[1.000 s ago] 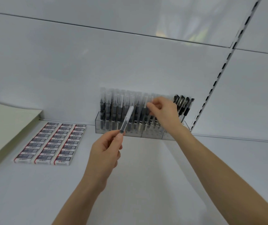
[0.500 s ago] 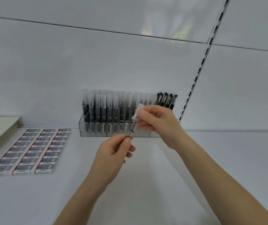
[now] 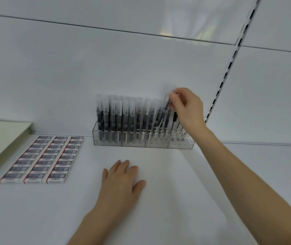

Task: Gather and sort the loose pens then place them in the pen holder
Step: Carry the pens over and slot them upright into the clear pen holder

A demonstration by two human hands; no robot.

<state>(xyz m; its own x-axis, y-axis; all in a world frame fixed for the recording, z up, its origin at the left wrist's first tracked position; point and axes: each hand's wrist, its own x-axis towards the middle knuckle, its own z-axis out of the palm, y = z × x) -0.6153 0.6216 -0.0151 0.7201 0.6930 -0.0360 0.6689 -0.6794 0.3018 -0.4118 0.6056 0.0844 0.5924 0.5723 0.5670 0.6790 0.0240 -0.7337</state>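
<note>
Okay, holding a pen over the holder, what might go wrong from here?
The pen pinched in the right hand is tilted, so it may snag on the leaning pens and miss its slot. Pushing down could shift the pen holder, since the left hand rests on the shelf, not bracing it.

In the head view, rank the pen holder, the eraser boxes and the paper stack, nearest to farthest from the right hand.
1. pen holder, just below the right hand.
2. eraser boxes, lying left of the holder.
3. paper stack, at the far left.
</note>
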